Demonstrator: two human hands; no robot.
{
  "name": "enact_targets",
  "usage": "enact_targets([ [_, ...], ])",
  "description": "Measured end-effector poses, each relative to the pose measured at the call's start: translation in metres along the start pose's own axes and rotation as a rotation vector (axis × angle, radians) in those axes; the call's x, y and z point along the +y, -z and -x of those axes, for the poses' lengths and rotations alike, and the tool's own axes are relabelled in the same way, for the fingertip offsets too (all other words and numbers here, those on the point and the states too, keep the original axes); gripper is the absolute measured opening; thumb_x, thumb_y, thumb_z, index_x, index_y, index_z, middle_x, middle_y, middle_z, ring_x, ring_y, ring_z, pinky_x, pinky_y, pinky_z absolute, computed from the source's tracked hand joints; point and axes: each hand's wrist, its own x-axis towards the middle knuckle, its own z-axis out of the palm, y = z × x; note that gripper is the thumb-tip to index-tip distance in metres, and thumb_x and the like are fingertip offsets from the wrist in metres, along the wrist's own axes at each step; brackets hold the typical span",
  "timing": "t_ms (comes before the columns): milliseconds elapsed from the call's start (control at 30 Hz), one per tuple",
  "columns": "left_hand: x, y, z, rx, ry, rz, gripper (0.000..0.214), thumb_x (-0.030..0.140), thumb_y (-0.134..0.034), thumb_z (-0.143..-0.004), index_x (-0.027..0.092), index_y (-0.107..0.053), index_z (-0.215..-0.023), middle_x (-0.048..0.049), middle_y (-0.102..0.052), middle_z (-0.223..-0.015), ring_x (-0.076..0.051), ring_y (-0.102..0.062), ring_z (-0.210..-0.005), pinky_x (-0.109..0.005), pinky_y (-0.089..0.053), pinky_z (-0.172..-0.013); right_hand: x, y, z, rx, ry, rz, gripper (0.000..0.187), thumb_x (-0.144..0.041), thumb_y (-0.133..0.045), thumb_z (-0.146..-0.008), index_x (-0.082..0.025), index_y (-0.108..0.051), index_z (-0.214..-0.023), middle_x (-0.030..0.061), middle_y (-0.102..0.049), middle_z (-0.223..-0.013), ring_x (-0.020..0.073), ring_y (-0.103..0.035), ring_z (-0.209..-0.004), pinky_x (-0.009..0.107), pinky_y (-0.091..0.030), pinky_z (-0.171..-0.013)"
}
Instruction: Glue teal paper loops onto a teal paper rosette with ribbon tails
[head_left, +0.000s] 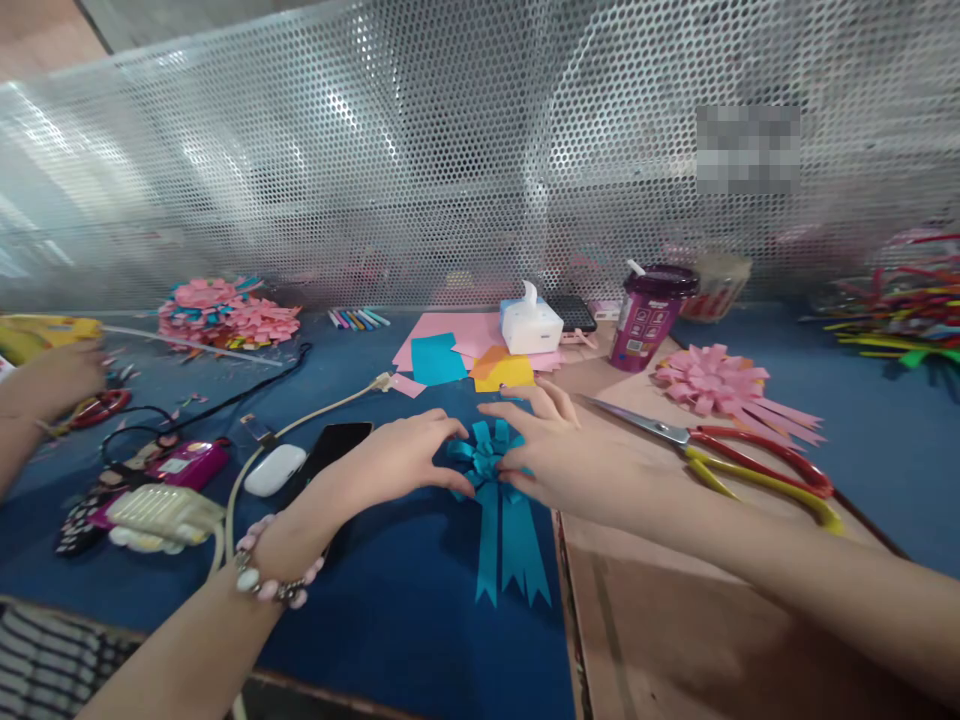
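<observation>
A blue paper rosette (487, 455) with looped petals and notched ribbon tails lies on the dark blue tabletop. From its left side, my left hand (409, 455) curves thumb and forefinger about the outer petals. My right hand (551, 445) holds the right side, its thumb low against the petals and its fingers arched over the top. Parts of the petals are hidden behind my fingers. Just beyond are a blue paper square (438, 360) and a yellow paper piece (499, 370). To the right, large scissors (720, 450) with red and yellow handles lie partly open.
A pink paper rosette (709, 380), a purple cup (651, 318) and a tissue pack (531, 325) stand beyond my right arm. Left are a phone (341, 445), a white earbud case (275, 470), cables and a pink flower pile (217, 315). Another person's hand (60, 380) is far left.
</observation>
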Motion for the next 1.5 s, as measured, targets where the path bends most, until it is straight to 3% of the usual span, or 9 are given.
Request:
enact_targets([
  [133, 0.001, 0.000, 0.000, -0.030, -0.004, 0.023, 0.068, 0.067, -0.065, -0.065, 0.026, -0.056, -0.118, -0.0035, -0.058, -0.105, -0.024, -0.057, -0.091, -0.026, -0.041, -0.065, -0.002, 0.002, 0.000, 0.004, 0.003, 0.017, 0.011, -0.029, -0.065, -0.081, -0.029, -0.076, -0.080, 0.0053, -0.047, -0.137, 0.0353, -0.029, -0.130, 0.060, -0.019, -0.103],
  [233, 0.001, 0.000, -0.001, -0.031, -0.001, 0.022, 0.068, 0.068, -0.065, -0.064, 0.026, -0.057, -0.116, -0.0030, -0.058, -0.103, -0.023, -0.057, -0.088, -0.025, -0.039, -0.063, -0.001, 0.011, 0.001, 0.004, -0.049, 0.080, 0.019, -0.037, -0.062, -0.084, -0.023, -0.074, -0.085, 0.0096, -0.055, -0.125, 0.0347, -0.038, -0.121, 0.053, -0.031, -0.096],
  [300, 0.001, -0.001, 0.000, -0.033, -0.004, 0.018, 0.067, 0.069, -0.064, -0.065, 0.026, -0.057, -0.116, -0.0027, -0.058, -0.101, -0.022, -0.057, -0.086, -0.025, -0.038, -0.062, 0.002, 0.017, 0.004, -0.034, -0.107, 0.137, 0.026, -0.041, -0.060, -0.085, -0.017, -0.072, -0.084, 0.0127, -0.064, -0.102, 0.0312, -0.050, -0.105, 0.044, -0.039, -0.085],
  [367, 0.001, -0.001, 0.000, -0.035, -0.010, 0.013, 0.067, 0.069, -0.063, -0.066, 0.026, -0.056, -0.117, -0.0026, -0.057, -0.101, -0.021, -0.056, -0.085, -0.025, -0.037, -0.062, 0.005, 0.022, 0.008, -0.101, -0.126, 0.155, 0.033, -0.045, -0.057, -0.085, -0.015, -0.069, -0.076, 0.0101, -0.064, -0.079, 0.0248, -0.057, -0.081, 0.035, -0.041, -0.070],
  [500, 0.001, 0.000, 0.000, -0.032, -0.019, -0.006, 0.066, 0.069, -0.061, -0.068, 0.025, -0.056, -0.117, -0.0036, -0.057, -0.102, -0.021, -0.056, -0.085, -0.025, -0.037, -0.063, 0.009, 0.023, 0.016, -0.212, -0.082, 0.140, 0.046, -0.056, -0.057, -0.081, -0.016, -0.063, -0.059, 0.0054, -0.059, -0.059, 0.0164, -0.052, -0.052, 0.028, -0.029, -0.049],
  [700, 0.000, 0.001, -0.001, -0.043, -0.019, -0.004, 0.065, 0.067, -0.063, -0.067, 0.026, -0.056, -0.117, -0.0031, -0.057, -0.101, -0.021, -0.055, -0.086, -0.025, -0.036, -0.063, 0.003, 0.026, 0.014, -0.315, -0.101, 0.081, 0.034, -0.045, -0.065, -0.076, -0.016, -0.065, -0.059, 0.0023, -0.055, -0.052, 0.0127, -0.048, -0.043, 0.025, -0.020, -0.043],
  [1000, 0.002, 0.002, -0.001, -0.060, -0.022, 0.028, 0.063, 0.065, -0.064, -0.068, 0.025, -0.056, -0.116, -0.0035, -0.059, -0.102, -0.021, -0.056, -0.086, -0.025, -0.036, -0.066, -0.001, 0.034, 0.008, -0.419, -0.139, -0.027, 0.037, -0.050, -0.060, -0.080, -0.017, -0.067, -0.064, 0.0018, -0.058, -0.054, 0.0115, -0.046, -0.045, 0.025, -0.020, -0.043],
  [1267, 0.003, 0.006, -0.002, -0.059, 0.020, 0.081, 0.056, 0.059, -0.065, -0.071, 0.024, -0.058, -0.114, -0.0043, -0.060, -0.102, -0.022, -0.058, -0.087, -0.026, -0.039, -0.069, 0.014, 0.031, 0.012, -0.304, -0.113, 0.023, 0.026, -0.031, -0.056, -0.085, -0.017, -0.067, -0.066, 0.0044, -0.065, -0.065, 0.0140, -0.055, -0.054, 0.025, -0.028, -0.050],
  [1500, -0.005, 0.004, -0.004, 0.004, 0.010, 0.054, 0.027, 0.033, -0.058, -0.083, 0.022, -0.061, -0.108, -0.0058, -0.063, -0.104, -0.020, -0.058, -0.090, -0.027, -0.043, -0.074, 0.025, 0.005, 0.014, -0.225, -0.134, 0.026, 0.015, -0.030, -0.065, -0.075, -0.018, -0.066, -0.067, 0.0038, -0.066, -0.068, 0.0159, -0.058, -0.059, 0.026, -0.033, -0.055],
])
